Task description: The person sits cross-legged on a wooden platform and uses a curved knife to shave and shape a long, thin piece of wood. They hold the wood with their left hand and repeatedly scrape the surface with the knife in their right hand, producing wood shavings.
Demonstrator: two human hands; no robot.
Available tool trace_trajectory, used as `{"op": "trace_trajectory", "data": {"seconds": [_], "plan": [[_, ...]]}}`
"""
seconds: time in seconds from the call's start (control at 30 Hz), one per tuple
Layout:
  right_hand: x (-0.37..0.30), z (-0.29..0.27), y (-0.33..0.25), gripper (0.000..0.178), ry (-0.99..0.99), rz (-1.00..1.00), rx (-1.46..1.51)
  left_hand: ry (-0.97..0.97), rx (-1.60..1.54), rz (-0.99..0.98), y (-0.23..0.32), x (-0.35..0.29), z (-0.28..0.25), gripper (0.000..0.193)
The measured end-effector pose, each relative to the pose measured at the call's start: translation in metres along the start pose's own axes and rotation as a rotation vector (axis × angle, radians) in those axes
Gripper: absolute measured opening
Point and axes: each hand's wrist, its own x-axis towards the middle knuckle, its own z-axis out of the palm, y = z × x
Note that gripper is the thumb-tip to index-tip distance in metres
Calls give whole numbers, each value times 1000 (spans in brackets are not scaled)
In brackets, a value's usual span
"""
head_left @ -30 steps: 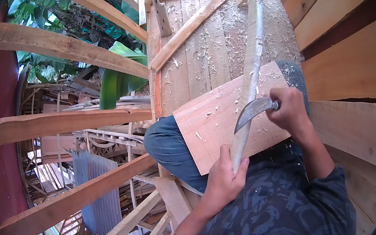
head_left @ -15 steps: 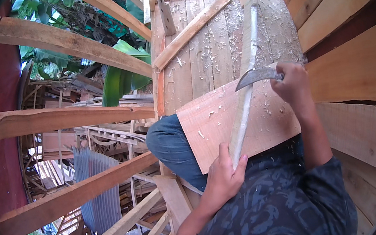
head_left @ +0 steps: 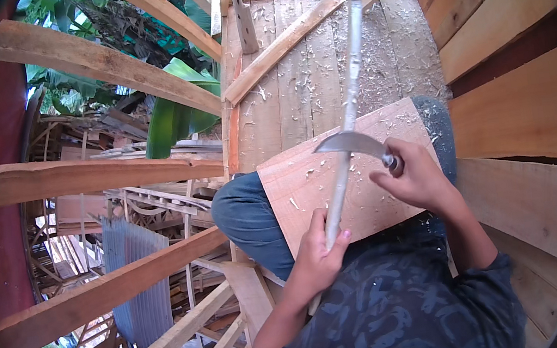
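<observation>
Ahead of me spreads a pale wooden plank floor (head_left: 291,111). Broad orange-brown wooden wall boards (head_left: 518,105) line my right side, leaving a gap beside my knuckles. Across my lap lies a flat, pinkish rectangular wooden board (head_left: 310,198), its left edge over my bent leg in blue jeans (head_left: 245,214). A long, slim, pale wooden stick (head_left: 353,78) slants over it, reaching well past the board's far edge. My left hand (head_left: 315,260) is closed around the stick near its lower end. My right hand (head_left: 422,174) wraps the handle of a curved grey steel knife (head_left: 358,141); its blade crosses the stick, tip beyond the left side. I can't tell whether it bites.
</observation>
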Motion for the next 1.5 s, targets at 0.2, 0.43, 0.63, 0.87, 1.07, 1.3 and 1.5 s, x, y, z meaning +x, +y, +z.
{"op": "trace_trajectory", "data": {"seconds": [0.2,0.43,0.63,0.87,1.07,1.3,1.5], "plan": [[-17,-38,-14,22,-588,46,629,-208,-350,-97,1,0,-19,27],[-25,-36,0,22,-445,-59,592,-284,-272,-40,-4,0,-25,25],[-28,-40,-7,22,-529,86,668,-308,-245,-27,-6,1,-26,24],[-31,-37,12,22,-367,30,665,-306,-198,-15,-12,1,-25,23],[-23,-70,33,17,398,-16,735,-266,-251,-191,-12,-10,-29,23],[-35,-42,24,18,-348,193,831,-243,-74,-53,-9,-8,-28,24],[-32,-35,17,16,-293,142,796,-222,-128,-60,-10,-10,-27,23]]}}
